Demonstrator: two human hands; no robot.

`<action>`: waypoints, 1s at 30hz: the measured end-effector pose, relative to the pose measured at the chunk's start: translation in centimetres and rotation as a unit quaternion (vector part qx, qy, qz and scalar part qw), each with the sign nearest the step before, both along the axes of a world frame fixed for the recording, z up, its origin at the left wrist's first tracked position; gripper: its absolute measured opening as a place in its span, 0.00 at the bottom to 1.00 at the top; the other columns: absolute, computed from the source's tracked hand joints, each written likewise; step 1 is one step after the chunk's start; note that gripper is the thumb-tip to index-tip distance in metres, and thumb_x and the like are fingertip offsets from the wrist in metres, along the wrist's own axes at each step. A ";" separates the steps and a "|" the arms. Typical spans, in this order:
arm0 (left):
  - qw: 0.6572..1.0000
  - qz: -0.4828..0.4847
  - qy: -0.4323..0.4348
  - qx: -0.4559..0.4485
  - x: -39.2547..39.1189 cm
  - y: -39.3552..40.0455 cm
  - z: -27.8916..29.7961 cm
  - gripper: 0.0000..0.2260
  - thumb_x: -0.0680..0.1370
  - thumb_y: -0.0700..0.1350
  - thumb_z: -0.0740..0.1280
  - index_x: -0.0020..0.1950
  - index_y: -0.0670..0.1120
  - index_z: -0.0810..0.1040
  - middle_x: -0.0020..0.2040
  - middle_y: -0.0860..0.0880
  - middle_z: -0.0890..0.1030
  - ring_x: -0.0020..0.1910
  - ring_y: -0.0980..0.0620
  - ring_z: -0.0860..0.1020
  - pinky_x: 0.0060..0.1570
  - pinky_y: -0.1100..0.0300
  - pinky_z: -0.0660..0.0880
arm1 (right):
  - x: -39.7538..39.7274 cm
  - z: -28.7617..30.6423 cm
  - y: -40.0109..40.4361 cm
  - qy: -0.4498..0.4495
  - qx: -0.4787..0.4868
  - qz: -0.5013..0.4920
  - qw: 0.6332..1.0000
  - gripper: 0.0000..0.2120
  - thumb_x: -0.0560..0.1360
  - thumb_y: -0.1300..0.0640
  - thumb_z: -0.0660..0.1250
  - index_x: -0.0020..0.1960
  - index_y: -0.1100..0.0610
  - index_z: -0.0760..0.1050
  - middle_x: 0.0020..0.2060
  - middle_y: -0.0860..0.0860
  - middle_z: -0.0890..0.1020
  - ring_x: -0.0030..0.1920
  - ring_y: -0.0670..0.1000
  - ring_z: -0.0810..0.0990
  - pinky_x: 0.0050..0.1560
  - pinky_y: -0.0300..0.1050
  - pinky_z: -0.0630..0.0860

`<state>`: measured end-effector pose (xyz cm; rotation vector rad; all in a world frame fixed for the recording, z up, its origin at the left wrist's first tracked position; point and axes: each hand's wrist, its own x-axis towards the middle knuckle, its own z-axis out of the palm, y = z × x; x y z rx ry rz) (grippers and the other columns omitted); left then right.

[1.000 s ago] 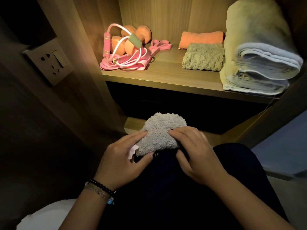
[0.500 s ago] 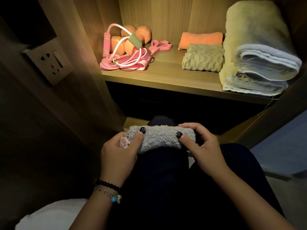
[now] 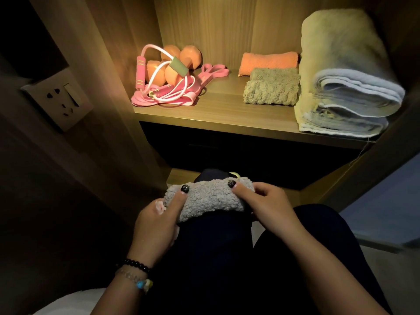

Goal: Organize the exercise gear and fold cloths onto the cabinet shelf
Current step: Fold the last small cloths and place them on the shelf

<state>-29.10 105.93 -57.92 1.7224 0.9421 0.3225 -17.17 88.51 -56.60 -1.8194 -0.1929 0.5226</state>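
A small grey fluffy cloth (image 3: 208,198), folded into a narrow roll, lies across my dark-trousered knee. My left hand (image 3: 156,221) grips its left end with the thumb on top. My right hand (image 3: 267,205) grips its right end the same way. On the lit cabinet shelf (image 3: 218,114) above sit orange dumbbells (image 3: 181,62), a pink skipping rope (image 3: 159,87) and a pink resistance band (image 3: 213,71) at the left. A folded orange cloth (image 3: 268,61) and a folded grey-green cloth (image 3: 271,88) lie in the middle.
A tall stack of folded towels (image 3: 345,76) fills the shelf's right end. A wall socket plate (image 3: 58,98) is on the panel at the left. A lower shelf ledge (image 3: 181,176) runs just beyond my knee. Bare shelf board shows in front of the gear and cloths.
The grey cloth went from a rounded bunch to a narrow folded roll. Both hands moved apart to its ends, thumbs on top; since half a second ago little has shifted.
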 end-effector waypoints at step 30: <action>0.990 -0.067 -0.096 -0.078 32.5 1.0 2.9 0.14 0.71 0.43 0.75 0.33 0.44 0.70 0.16 0.52 0.68 0.15 0.56 0.65 0.18 0.68 0.63 | 22.3 1.7 1.6 -0.391 -0.250 -0.104 0.879 0.28 0.75 0.70 0.61 0.72 0.52 0.68 0.73 0.56 0.62 0.72 0.56 0.62 0.68 0.40 0.60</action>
